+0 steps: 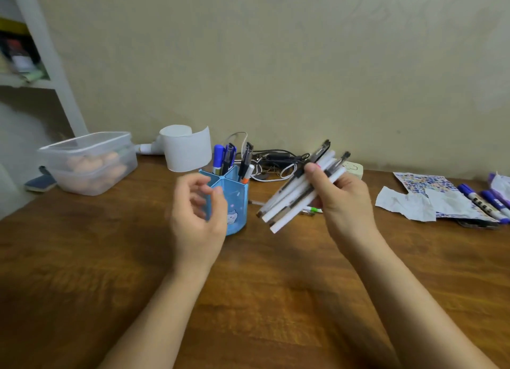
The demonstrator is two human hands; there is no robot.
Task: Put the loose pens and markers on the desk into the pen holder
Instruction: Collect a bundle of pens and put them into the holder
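Observation:
A blue pen holder (234, 200) with dividers stands on the wooden desk (262, 286), with several pens and markers upright in its back compartments. My left hand (197, 214) hovers just in front of the holder's left side, fingers curled and apart, holding nothing. My right hand (342, 200) grips a bundle of white pens (298, 192) with black caps, held slanted above the desk to the right of the holder. Under the bundle a green-tipped pen (313, 210) lies on the desk. Several blue markers (485, 203) lie at the far right edge.
A clear lidded plastic box (91, 161) sits at the back left beside a white paper roll (187, 148). Tangled black and white cables (276, 161) lie behind the holder. Crumpled paper and a printed sheet (425, 200) lie at the right. A white shelf (41, 51) stands at the left.

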